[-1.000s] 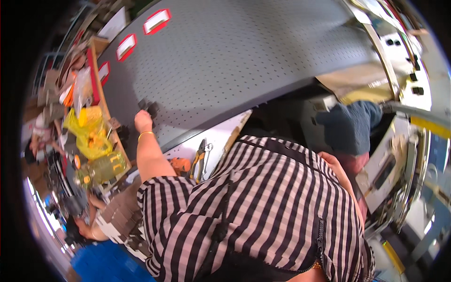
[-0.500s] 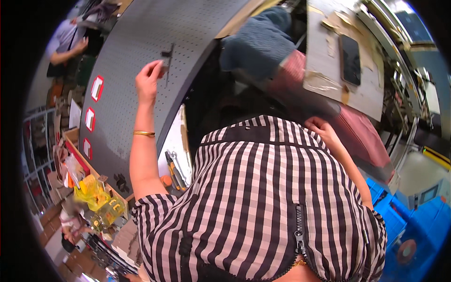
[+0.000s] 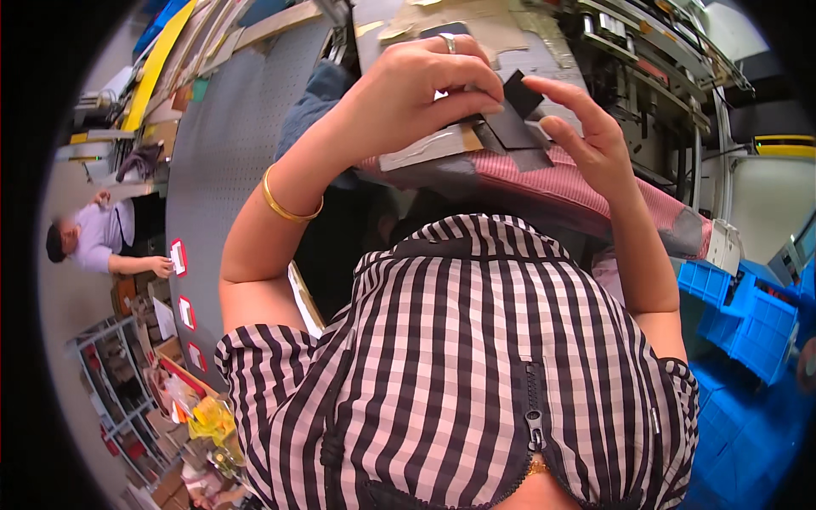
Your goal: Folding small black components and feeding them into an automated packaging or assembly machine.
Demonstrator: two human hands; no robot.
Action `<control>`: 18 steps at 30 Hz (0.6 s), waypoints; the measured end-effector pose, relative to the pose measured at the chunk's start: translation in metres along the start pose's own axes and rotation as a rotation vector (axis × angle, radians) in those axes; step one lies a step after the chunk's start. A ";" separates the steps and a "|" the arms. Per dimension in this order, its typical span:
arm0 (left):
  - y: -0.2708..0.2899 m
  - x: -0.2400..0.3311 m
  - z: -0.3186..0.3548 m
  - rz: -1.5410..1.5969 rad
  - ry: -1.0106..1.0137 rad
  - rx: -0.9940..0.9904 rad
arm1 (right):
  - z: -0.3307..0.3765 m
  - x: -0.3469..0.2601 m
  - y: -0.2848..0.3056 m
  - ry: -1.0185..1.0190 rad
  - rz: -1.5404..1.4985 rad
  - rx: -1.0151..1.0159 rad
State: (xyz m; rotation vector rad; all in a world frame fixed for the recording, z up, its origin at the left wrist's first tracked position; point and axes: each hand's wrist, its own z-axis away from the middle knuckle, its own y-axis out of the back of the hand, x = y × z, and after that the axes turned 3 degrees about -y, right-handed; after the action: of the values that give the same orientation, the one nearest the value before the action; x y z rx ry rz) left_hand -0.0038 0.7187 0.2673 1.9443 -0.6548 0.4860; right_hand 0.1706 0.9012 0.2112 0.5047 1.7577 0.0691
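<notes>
Above the striped shirt point(image 3: 476, 374), left hand point(image 3: 408, 89) pinches a black strip point(image 3: 514, 127) at its upper end; right hand point(image 3: 586, 136) fingers spread, steadying lower edge, so strip stays taut w/ both ends controlled.

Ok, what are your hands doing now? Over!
Left hand pinching a small black piece from above. Right hand open, fingertips touching the piece's edge. Piece held over the cardboard-topped bench. Nothing in the way.
</notes>
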 end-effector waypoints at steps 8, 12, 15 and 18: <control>0.011 0.023 -0.064 0.249 0.041 -0.164 | 0.004 -0.022 0.048 -0.192 -0.148 -0.078; 0.012 0.035 -0.094 0.159 0.130 -0.193 | 0.003 -0.047 0.084 -0.041 0.053 0.048; 0.008 0.022 -0.112 0.114 0.067 -0.139 | -0.014 -0.065 0.106 0.071 0.179 0.154; 0.004 0.010 -0.154 0.090 -0.038 0.036 | -0.048 -0.061 0.142 0.160 0.236 0.249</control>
State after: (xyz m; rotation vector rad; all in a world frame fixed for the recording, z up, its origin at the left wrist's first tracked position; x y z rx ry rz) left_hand -0.0069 0.8537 0.3421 1.9684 -0.7649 0.5203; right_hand 0.1768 1.0175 0.3233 0.9083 1.8665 0.0585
